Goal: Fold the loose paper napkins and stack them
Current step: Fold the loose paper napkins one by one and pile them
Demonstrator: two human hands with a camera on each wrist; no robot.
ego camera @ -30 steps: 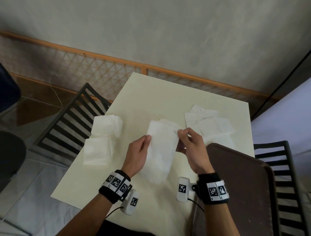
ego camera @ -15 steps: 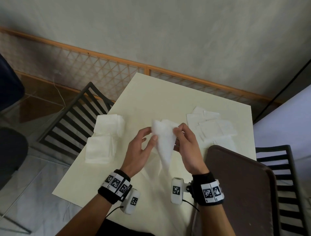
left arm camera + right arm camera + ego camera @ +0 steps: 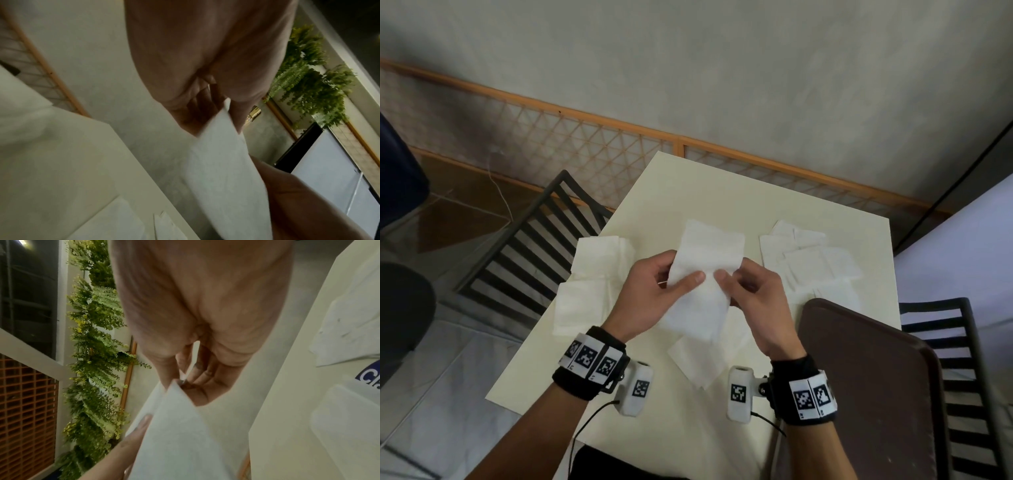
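A white paper napkin [image 3: 705, 270] is held up above the cream table [image 3: 674, 192], bent over at its middle. My left hand [image 3: 654, 291] pinches its left edge, thumb on top. My right hand [image 3: 750, 291] pinches the right edge beside it. In the left wrist view the napkin [image 3: 224, 170] runs down from my left hand [image 3: 205, 97]. In the right wrist view the napkin [image 3: 180, 426] hangs from my right hand's fingers [image 3: 197, 369]. Folded napkins [image 3: 589, 281] are stacked at the table's left. Loose napkins [image 3: 811, 260] lie spread at the right.
A dark brown tray [image 3: 866, 383] covers the table's near right corner. Black slatted chairs stand at the left [image 3: 527, 250] and right [image 3: 962, 377]. A low lattice fence [image 3: 592, 147] runs along the wall behind the table.
The napkin was a long flat strip held at its sides, then crumpled between the hands; now its upper half stands spread flat above both thumbs, which have come close together.
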